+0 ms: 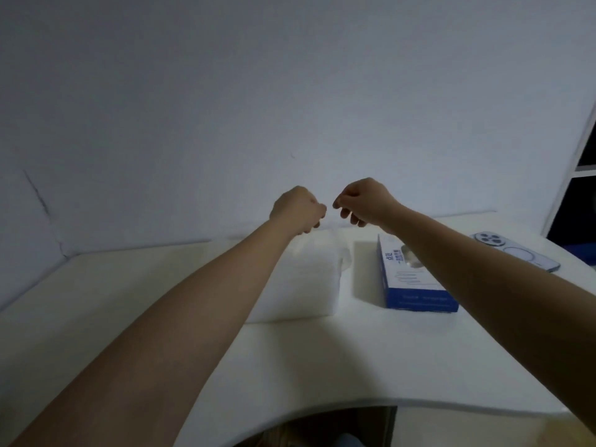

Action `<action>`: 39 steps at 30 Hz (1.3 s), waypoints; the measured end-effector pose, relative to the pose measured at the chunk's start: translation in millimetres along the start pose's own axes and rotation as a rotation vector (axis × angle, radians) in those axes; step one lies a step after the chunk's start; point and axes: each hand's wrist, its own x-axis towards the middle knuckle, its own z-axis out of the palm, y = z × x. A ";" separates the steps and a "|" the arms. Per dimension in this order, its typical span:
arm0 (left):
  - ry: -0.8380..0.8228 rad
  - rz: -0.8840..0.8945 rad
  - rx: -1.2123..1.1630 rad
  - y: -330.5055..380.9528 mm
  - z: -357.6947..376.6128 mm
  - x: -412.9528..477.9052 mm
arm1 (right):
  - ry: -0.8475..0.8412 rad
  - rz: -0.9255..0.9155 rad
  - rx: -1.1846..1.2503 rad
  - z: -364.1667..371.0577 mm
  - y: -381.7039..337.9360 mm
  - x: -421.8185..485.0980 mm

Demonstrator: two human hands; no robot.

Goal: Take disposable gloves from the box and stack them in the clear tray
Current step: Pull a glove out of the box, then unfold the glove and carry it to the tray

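**Head view: two hands are holding a glove over the tray**

Head view is showing the left hand (298,209) and the right hand (362,201) hovering side by side above the white bench (354,356). Each grip is pinching small and tight, thumb against fingers. Between them a thin see-through plastic glove (322,253) is hanging down, very faint and hard to see. I think the hands are holding it by its top edge so that it is hanging flat and smooth, ready for stacking.

Right under it the clear plastic tray (335,285) is sitting. A soft, cloudy pile of gloves (306,279) is lying inside, so the job looks partly done.

Just beside the tray, to the right, the flat blue and white cardboard box (416,285) is lying under the right arm. Its opening is facing up, which I think is making the gloves easy to pull out. Farther right, a pale blue phone in a shiny case (516,253) is resting near the bench edge.
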 end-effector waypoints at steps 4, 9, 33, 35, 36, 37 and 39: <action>-0.001 0.218 -0.040 49.7 44.2 -13.0 | 0.035 0.139 -0.138 -32.5 54.0 -10.5; -0.203 0.238 0.013 80.4 102.6 -17.7 | -0.049 0.290 -0.407 -44.5 104.2 -22.9; -0.502 0.048 -0.041 58.8 148.9 0.2 | 0.372 0.029 0.335 -68.5 123.5 -26.7; -0.500 0.054 -0.047 60.0 147.3 -1.1 | 0.334 0.046 0.370 -72.4 118.7 -26.7; -0.497 0.053 -0.073 60.6 144.8 -2.5 | 0.304 0.062 0.338 -72.5 116.8 -27.5; -0.494 0.042 -0.116 61.1 141.9 -3.9 | 0.280 0.083 0.290 -71.2 116.9 -28.2; -0.485 0.004 -0.236 61.6 133.0 -7.7 | 0.266 0.112 0.192 -68.6 118.5 -30.2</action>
